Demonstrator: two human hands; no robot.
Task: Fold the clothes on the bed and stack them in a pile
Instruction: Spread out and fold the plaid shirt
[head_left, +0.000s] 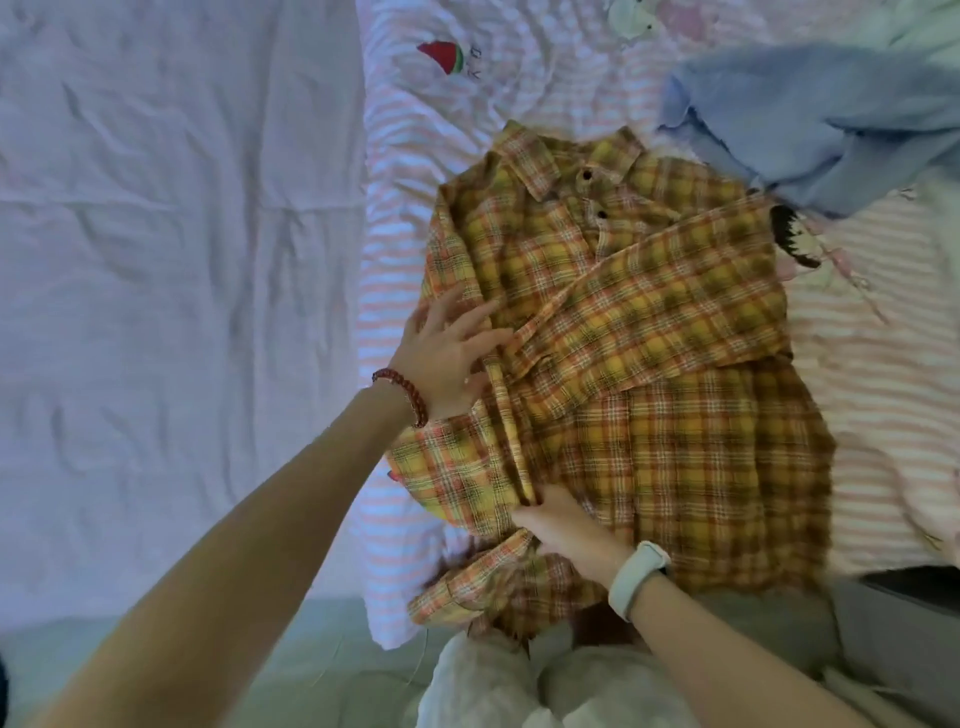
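A yellow and orange plaid shirt (649, 364) lies front up on the bed, collar away from me, with one sleeve folded across its chest. My left hand (447, 353), with a red bead bracelet at the wrist, lies flat with fingers spread on the shirt's left edge. My right hand (561, 535), with a white wristband, presses on the folded-over left side near the hem, fingertips at a fold of cloth. A crumpled light blue garment (821, 119) lies at the far right, beyond the shirt's shoulder.
A pink and white striped blanket (415, 171) with a watermelon print lies under the shirt. The wrinkled white bedsheet (171, 234) fills the left half. A pale green garment (914, 26) shows at the top right corner, and white cloth (498, 686) at the bottom.
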